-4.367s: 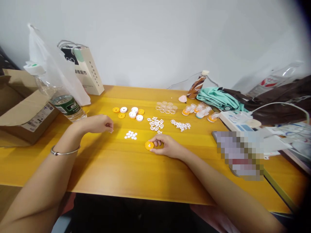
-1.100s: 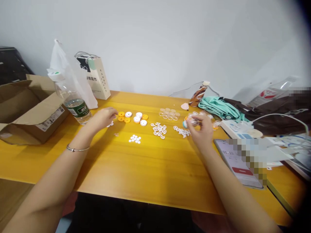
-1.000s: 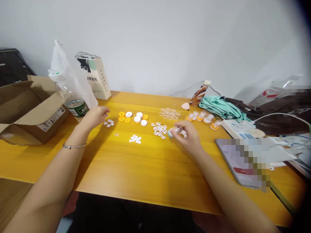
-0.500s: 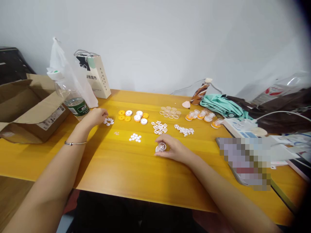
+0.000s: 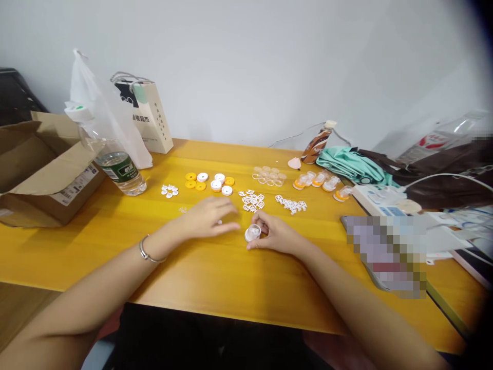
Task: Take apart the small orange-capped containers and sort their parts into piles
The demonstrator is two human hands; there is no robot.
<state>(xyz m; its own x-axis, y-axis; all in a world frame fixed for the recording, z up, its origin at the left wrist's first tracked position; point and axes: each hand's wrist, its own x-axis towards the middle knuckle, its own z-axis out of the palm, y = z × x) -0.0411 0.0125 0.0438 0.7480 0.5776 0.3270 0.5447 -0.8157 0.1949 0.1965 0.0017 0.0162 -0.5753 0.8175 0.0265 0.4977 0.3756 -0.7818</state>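
My right hand [image 5: 273,232] holds a small clear round plastic cup with a white base [image 5: 252,234] against the table, thumb in front and fingers behind it. Just left of it hovers my left hand [image 5: 213,216], palm down, with thumb and fingers apart; nothing shows between them. The left hand covers most of a group of small white discs. Beyond the hands lie white spoked wheels [image 5: 252,201] and a second group of white openwork pieces [image 5: 291,204]. Small white pegged pieces [image 5: 169,190] lie to the left, near yellow and white round discs [image 5: 201,186].
Clear cups [image 5: 268,176] and orange-based assembled pieces [image 5: 320,181] stand farther back. At left are a cardboard box [image 5: 57,180], a water bottle [image 5: 121,169] and a paper bag [image 5: 156,118]. A brown drink bottle [image 5: 319,144], green folded cloth [image 5: 346,163], power strip [image 5: 379,203] and phone [image 5: 377,257] line the right.
My left hand has moved right from the white pegged pieces to beside the clear cup. My right hand stays around the cup, its fingers slightly shifted. The view has shifted a little.
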